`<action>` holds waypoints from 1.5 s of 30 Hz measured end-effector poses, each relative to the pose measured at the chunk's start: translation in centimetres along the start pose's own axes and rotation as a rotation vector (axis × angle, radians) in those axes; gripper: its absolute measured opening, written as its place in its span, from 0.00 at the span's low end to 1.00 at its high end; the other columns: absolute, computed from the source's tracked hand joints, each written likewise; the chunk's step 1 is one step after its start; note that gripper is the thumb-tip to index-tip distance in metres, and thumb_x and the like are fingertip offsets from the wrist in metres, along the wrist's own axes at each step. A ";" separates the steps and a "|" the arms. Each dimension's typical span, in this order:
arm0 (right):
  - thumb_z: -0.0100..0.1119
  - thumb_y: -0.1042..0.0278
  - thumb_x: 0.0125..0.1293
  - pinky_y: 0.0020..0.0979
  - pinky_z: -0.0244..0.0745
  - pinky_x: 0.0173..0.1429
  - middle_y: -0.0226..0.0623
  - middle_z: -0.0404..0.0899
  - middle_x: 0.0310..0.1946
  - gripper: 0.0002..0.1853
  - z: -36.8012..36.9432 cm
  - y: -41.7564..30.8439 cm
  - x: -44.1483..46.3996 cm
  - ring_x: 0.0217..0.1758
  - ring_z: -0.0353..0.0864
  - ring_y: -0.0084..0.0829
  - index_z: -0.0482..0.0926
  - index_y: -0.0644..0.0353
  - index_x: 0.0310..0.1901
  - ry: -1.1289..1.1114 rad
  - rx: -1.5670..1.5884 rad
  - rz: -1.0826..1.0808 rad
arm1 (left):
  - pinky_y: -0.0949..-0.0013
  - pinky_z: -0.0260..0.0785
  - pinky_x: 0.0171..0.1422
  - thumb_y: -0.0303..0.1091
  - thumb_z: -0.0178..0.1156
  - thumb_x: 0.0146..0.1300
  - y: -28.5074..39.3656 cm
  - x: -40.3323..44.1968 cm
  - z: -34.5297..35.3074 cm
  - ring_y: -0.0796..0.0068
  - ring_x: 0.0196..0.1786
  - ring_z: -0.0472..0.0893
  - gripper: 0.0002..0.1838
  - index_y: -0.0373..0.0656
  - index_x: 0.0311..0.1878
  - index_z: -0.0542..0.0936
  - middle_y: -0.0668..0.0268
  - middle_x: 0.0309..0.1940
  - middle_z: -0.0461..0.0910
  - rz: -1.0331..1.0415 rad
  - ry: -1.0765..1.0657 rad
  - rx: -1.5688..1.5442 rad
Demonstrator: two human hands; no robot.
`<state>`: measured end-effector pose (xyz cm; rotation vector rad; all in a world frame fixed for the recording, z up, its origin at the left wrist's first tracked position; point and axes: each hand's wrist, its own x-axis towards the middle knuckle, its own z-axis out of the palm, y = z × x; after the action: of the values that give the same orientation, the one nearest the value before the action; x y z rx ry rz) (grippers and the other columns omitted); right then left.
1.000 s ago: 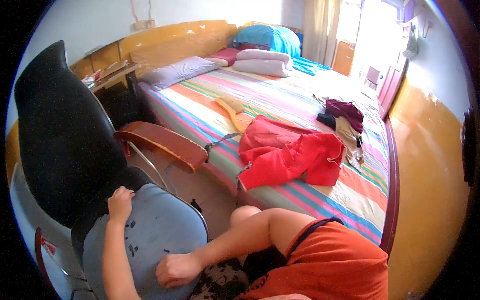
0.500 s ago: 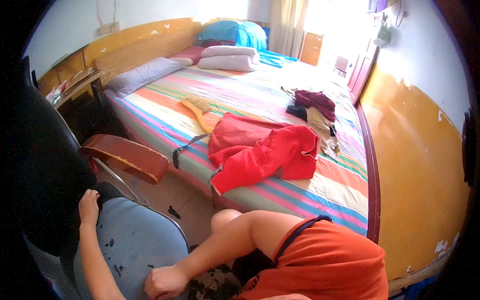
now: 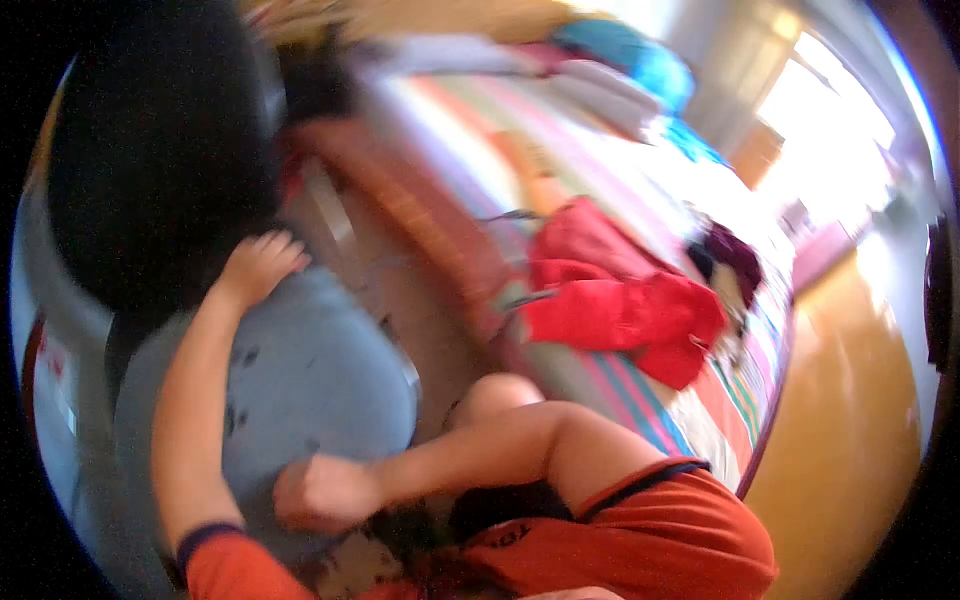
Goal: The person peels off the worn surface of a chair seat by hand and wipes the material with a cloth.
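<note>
Pink stripes (image 3: 625,390) are crossing the bed (image 3: 720,420); near it the chair (image 3: 180,250) is standing, probably heavy, its seat (image 3: 335,370) likely soft, its backrest (image 3: 165,150) promising the best grip. The left hand (image 3: 264,265) is resting half-open, apparently empty, at the seat's rear; the right hand (image 3: 325,492) is making a fist over its near part, contents hidden. Dark flecks (image 3: 235,417) are lying between.

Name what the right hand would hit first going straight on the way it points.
Across the chair seat, the right hand would likely meet the left forearm near its sleeve, though depth is unclear.
</note>
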<state>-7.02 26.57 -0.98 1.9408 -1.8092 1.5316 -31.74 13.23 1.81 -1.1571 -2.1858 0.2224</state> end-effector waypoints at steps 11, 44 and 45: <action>0.59 0.71 0.54 0.40 0.71 0.38 0.40 0.72 0.26 0.05 -2.3 1.3 0.7 0.34 0.75 0.44 0.74 0.60 0.30 -0.027 0.023 0.190 | 0.58 0.72 0.39 0.38 0.49 0.66 -3.1 1.2 1.0 0.59 0.36 0.81 0.08 0.47 0.36 0.75 0.61 0.28 0.79 -0.251 -0.099 -0.351; 0.52 0.44 0.60 0.41 0.48 0.74 0.53 0.64 0.63 0.38 -5.6 3.0 -0.9 0.69 0.61 0.43 0.64 0.74 0.61 -0.080 -0.783 0.344 | 0.57 0.72 0.43 0.38 0.51 0.62 1.9 4.3 0.6 0.56 0.39 0.81 0.11 0.47 0.37 0.82 0.60 0.35 0.82 -0.530 0.008 -0.306; 0.52 0.44 0.60 0.41 0.48 0.74 0.53 0.64 0.63 0.38 -5.6 3.0 -0.9 0.69 0.61 0.43 0.64 0.74 0.61 -0.076 -0.784 0.346 | 0.58 0.72 0.44 0.38 0.51 0.63 1.2 3.9 1.8 0.53 0.40 0.80 0.12 0.46 0.38 0.82 0.56 0.36 0.81 -0.714 0.121 -0.416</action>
<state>-12.46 29.94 -0.41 1.3635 -2.3684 0.6043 -33.60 17.26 1.70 -0.4938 -2.4409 -0.6118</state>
